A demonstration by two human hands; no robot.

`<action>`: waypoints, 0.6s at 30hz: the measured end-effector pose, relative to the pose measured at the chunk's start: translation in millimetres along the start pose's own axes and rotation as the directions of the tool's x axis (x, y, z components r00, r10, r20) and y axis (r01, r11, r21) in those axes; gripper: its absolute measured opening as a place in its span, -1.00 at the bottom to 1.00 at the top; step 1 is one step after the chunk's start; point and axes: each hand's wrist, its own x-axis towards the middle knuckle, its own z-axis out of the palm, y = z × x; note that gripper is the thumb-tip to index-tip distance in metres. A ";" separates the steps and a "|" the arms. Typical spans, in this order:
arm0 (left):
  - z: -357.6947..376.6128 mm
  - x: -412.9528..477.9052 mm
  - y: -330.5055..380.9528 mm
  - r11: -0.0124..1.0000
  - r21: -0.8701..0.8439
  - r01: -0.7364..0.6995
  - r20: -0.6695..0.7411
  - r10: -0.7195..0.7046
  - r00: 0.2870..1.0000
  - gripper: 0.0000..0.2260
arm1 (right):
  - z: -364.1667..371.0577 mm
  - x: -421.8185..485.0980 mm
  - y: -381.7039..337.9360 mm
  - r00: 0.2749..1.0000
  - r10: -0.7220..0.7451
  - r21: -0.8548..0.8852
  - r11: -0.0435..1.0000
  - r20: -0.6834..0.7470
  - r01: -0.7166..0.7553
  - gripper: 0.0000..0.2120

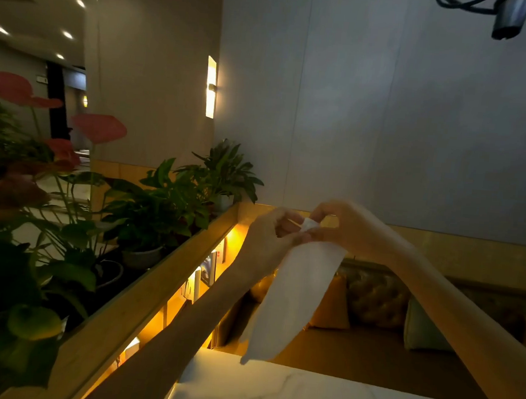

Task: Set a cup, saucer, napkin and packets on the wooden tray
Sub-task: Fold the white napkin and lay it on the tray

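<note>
A white napkin (291, 299) hangs in the air above the far edge of a white marble table (302, 397). Both hands pinch its top end, raised at about chest height. My left hand (268, 234) grips it from the left, and my right hand (338, 224) holds the bunched top corner from the right. The napkin droops down and to the left, its lower tip just over the table edge. No cup, saucer, packets or wooden tray are in view.
A wooden ledge (141, 287) with warm lighting runs along the left, lined with potted plants (161, 197) and red flowers (100, 128). Beyond the table sits a bench with cushions (424, 328). A grey wall (388, 114) stands behind.
</note>
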 end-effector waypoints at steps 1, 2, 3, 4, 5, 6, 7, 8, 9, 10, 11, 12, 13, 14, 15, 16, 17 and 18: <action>1.0 -0.7 0.0 1.000 -0.007 0.000 -0.027 0.000 1.000 -0.74 | 0.7 0.6 0.5 1.000 0.012 0.042 0.999 0.026 -0.013 -0.79; 1.6 -1.4 -0.4 1.000 -0.024 -0.001 -0.048 0.000 0.999 -0.74 | 0.7 1.5 0.9 0.999 0.009 0.084 0.996 0.051 -0.013 -0.81; 1.5 -1.7 -1.6 0.999 -0.041 -0.003 -0.060 0.000 0.998 -0.73 | -0.2 2.1 1.3 0.998 -0.004 0.114 0.994 0.070 -0.004 -0.83; 1.2 -2.0 -3.2 0.998 -0.058 -0.005 -0.060 0.001 0.998 -0.72 | -1.7 2.5 1.7 0.996 -0.021 0.124 0.992 0.081 0.011 -0.84; 0.7 -2.5 -5.3 0.997 -0.072 -0.005 -0.041 0.002 0.999 -0.72 | -3.3 2.9 2.0 0.996 -0.034 0.118 0.993 0.086 0.024 -0.85; 0.3 -3.2 -7.5 0.997 -0.081 0.006 0.001 -0.006 1.000 -0.73 | -4.8 3.3 2.4 0.995 -0.043 0.103 0.994 0.086 0.034 -0.87; 0.2 -4.1 -10.7 0.997 -0.073 0.031 0.069 -0.026 0.997 -0.72 | -6.7 3.6 3.1 0.996 -0.043 0.089 0.995 0.084 0.036 -0.88; 0.5 -5.4 -15.5 0.997 -0.048 0.059 0.151 -0.051 0.987 -0.72 | -9.1 4.1 3.8 0.996 -0.040 0.081 0.996 0.077 0.033 -0.89; 1.3 -7.7 -21.5 0.997 -0.016 0.078 0.227 -0.072 0.971 -0.72 | -12.6 5.0 4.8 0.997 -0.034 0.085 0.996 0.065 0.028 -0.89; 2.4 -11.3 -28.5 0.996 0.004 0.091 0.281 -0.088 0.956 -0.72 | -17.3 6.0 6.6 0.998 -0.029 0.094 0.995 0.053 0.024 -0.89; 3.4 -15.8 -35.6 0.995 0.004 0.104 0.310 -0.100 0.945 -0.73 | -22.9 6.9 8.8 0.998 -0.029 0.094 0.995 0.048 0.024 -0.89; 4.4 -20.8 -42.0 0.992 -0.012 0.122 0.320 -0.112 0.941 -0.74 | -28.3 7.7 11.2 0.998 -0.035 0.080 0.996 0.058 0.030 -0.88; 5.7 -25.6 -46.9 0.990 -0.032 0.140 0.317 -0.123 0.940 -0.74 | -32.5 8.0 13.2 0.995 -0.044 0.061 0.997 0.086 0.039 -0.86; 7.3 -29.8 -50.6 0.988 -0.043 0.149 0.309 -0.129 0.942 -0.74 | -34.3 8.3 15.2 0.991 -0.048 0.048 0.998 0.122 0.042 -0.85; 9.3 -33.0 -53.2 0.989 -0.040 0.145 0.295 -0.127 0.947 -0.72 | -33.5 8.1 16.4 0.987 -0.044 0.046 0.998 0.156 0.038 -0.85; 11.8 -35.1 -54.9 0.991 -0.025 0.131 0.283 -0.119 0.952 -0.70 | -31.4 8.1 16.7 0.983 -0.041 0.041 0.999 0.178 0.034 -0.86; 14.6 -36.7 -55.9 0.993 -0.011 0.118 0.272 -0.110 0.956 -0.68 | -29.0 8.2 16.3 0.981 -0.042 0.027 0.999 0.190 0.037 -0.88; 17.4 -38.1 -56.3 0.994 -0.005 0.109 0.261 -0.104 0.960 -0.67 | -27.6 8.7 15.5 0.980 -0.048 0.008 0.999 0.194 0.048 -0.89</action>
